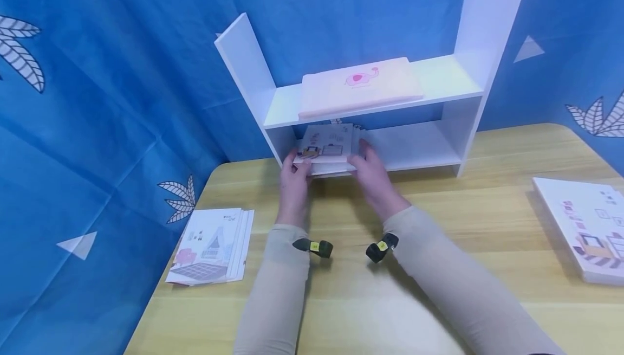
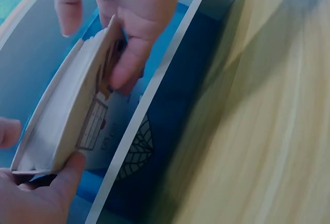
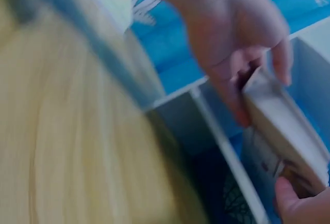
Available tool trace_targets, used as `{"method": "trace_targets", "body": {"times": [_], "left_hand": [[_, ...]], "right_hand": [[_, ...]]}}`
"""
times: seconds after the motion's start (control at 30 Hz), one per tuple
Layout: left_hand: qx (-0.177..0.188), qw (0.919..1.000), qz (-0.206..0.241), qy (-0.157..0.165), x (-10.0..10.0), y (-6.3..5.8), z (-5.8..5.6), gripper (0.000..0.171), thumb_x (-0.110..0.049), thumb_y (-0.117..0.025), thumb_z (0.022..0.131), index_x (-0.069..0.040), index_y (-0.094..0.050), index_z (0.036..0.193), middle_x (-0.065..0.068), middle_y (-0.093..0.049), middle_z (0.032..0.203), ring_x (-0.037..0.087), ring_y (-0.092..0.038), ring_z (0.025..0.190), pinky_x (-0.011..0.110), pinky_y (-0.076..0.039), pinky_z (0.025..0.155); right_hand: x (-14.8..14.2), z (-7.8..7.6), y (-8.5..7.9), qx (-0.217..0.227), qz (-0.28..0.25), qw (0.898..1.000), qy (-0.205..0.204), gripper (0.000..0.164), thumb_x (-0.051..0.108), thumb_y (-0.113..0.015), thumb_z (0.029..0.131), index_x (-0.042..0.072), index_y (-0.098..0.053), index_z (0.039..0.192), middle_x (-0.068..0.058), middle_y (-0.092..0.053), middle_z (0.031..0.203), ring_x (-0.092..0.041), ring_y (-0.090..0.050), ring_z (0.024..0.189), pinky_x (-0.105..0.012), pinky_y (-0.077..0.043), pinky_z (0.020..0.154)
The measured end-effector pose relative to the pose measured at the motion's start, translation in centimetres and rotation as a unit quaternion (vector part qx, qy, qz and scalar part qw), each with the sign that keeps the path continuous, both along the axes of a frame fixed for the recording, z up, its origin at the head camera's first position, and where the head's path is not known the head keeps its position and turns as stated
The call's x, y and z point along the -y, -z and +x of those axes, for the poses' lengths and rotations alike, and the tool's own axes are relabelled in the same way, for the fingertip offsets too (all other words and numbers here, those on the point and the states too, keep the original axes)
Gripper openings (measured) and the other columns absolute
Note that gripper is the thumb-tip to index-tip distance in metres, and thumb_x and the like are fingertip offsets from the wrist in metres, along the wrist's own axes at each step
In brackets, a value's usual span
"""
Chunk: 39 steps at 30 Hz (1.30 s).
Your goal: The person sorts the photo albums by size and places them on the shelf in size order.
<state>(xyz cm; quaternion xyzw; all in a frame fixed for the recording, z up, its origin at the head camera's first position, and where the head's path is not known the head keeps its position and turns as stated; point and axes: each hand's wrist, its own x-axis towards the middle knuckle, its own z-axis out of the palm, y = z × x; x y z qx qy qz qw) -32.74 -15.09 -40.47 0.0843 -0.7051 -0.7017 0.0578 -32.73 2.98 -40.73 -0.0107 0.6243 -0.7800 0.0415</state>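
Observation:
On the lower board of a white shelf (image 1: 414, 146) lies a small stack of booklets (image 1: 327, 141) with printed building drawings on the cover. My left hand (image 1: 294, 187) grips its left end, thumb on the cover side in the left wrist view. The right hand (image 1: 374, 179) holds the opposite end between thumb and fingers. Pale page edges of the booklets (image 2: 59, 113) face the camera in the left wrist view. Some fingers are hidden behind the stack in the right wrist view.
A pink item with an elephant print (image 1: 361, 86) lies on the upper board. More booklets (image 1: 209, 246) lie on the wooden table (image 1: 351, 301) at left, and a thicker stack (image 1: 585, 225) at right. A blue curtain (image 1: 122, 73) hangs behind.

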Motion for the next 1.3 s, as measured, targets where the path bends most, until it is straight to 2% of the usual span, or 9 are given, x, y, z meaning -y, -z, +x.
{"method": "trace_targets", "body": {"times": [0.2,0.3,0.4,0.57,0.7,0.83,1.07,1.2,1.3], "left_hand": [[-0.012,0.9984,-0.055,0.005,0.8,0.6,-0.3,0.069,-0.028,-0.058,0.102,-0.024,-0.026,0.162,-0.006,-0.034,0.161,0.014,-0.035,0.145,0.034,-0.036,0.114],[0.004,0.9973,-0.073,0.009,1.3,0.8,0.0,0.068,-0.031,-0.056,0.103,-0.028,-0.023,0.162,-0.009,-0.030,0.163,0.013,-0.030,0.147,0.034,-0.031,0.117],[0.016,0.9919,-0.126,0.008,1.8,0.5,0.5,0.065,-0.031,-0.056,0.104,-0.028,-0.026,0.162,-0.006,-0.032,0.162,0.015,-0.033,0.146,0.036,-0.032,0.117],[0.013,0.9676,-0.252,-0.017,2.7,-0.5,0.8,0.058,-0.028,-0.066,0.099,-0.018,-0.044,0.151,0.005,-0.049,0.150,0.021,-0.053,0.128,0.040,-0.047,0.104],[0.028,0.9597,-0.274,-0.056,3.2,-0.9,0.6,0.047,-0.025,-0.074,0.094,-0.016,-0.050,0.133,0.005,-0.058,0.131,0.019,-0.058,0.112,0.036,-0.053,0.092],[0.040,0.9604,-0.265,-0.078,3.6,-0.7,0.4,0.044,-0.026,-0.075,0.093,-0.018,-0.050,0.128,0.001,-0.059,0.119,0.016,-0.059,0.105,0.032,-0.054,0.087],[0.038,0.9664,-0.242,-0.077,4.1,-0.4,0.3,0.041,-0.030,-0.074,0.094,-0.021,-0.049,0.125,-0.001,-0.057,0.115,0.016,-0.059,0.103,0.032,-0.055,0.083],[0.032,0.9606,-0.267,-0.071,4.2,-0.3,0.4,0.037,-0.032,-0.071,0.096,-0.019,-0.049,0.124,0.000,-0.057,0.112,0.017,-0.058,0.101,0.033,-0.055,0.081],[0.030,0.9575,-0.279,-0.069,4.3,-0.2,0.4,0.034,-0.031,-0.069,0.097,-0.019,-0.050,0.123,0.001,-0.057,0.111,0.017,-0.059,0.099,0.034,-0.055,0.079]], "right_hand": [[0.1,-0.7,1.2,-0.051,0.152,0.987,-0.026,0.072,0.027,-0.052,0.104,0.019,-0.013,0.164,0.003,-0.010,0.169,-0.024,-0.009,0.154,-0.049,-0.011,0.122],[0.2,-0.9,1.4,-0.097,0.239,0.965,-0.039,0.066,0.031,-0.049,0.106,0.015,-0.019,0.163,-0.004,-0.017,0.168,-0.030,-0.018,0.152,-0.050,-0.018,0.121],[0.5,-0.9,1.3,-0.154,0.347,0.924,-0.041,0.062,0.032,-0.045,0.107,0.009,-0.024,0.161,-0.017,-0.021,0.165,-0.040,-0.021,0.150,-0.055,-0.021,0.119],[0.9,-0.6,1.5,-0.230,0.500,0.834,-0.037,0.058,0.031,-0.043,0.107,0.001,-0.034,0.156,-0.029,-0.031,0.157,-0.051,-0.017,0.148,-0.059,-0.008,0.121],[1.1,-0.4,1.7,-0.259,0.550,0.792,-0.062,0.057,0.031,-0.044,0.107,0.004,-0.035,0.156,-0.025,-0.033,0.158,-0.049,-0.017,0.148,-0.061,-0.004,0.120],[1.3,-0.4,2.0,-0.260,0.559,0.783,-0.080,0.061,0.033,-0.047,0.105,0.007,-0.032,0.158,-0.024,-0.027,0.161,-0.047,-0.015,0.149,-0.065,-0.006,0.118],[1.2,-0.3,1.8,-0.262,0.564,0.778,-0.090,0.068,0.036,-0.051,0.103,0.008,-0.028,0.160,-0.026,-0.022,0.162,-0.046,-0.014,0.150,-0.062,-0.007,0.120],[0.9,-0.3,2.0,-0.260,0.549,0.788,-0.096,0.066,0.037,-0.050,0.103,0.009,-0.029,0.160,-0.023,-0.021,0.163,-0.043,-0.013,0.151,-0.060,-0.005,0.121],[0.5,-0.4,2.3,-0.259,0.526,0.803,-0.104,0.065,0.037,-0.050,0.103,0.009,-0.030,0.159,-0.021,-0.020,0.164,-0.041,-0.011,0.152,-0.059,-0.004,0.121]]}}
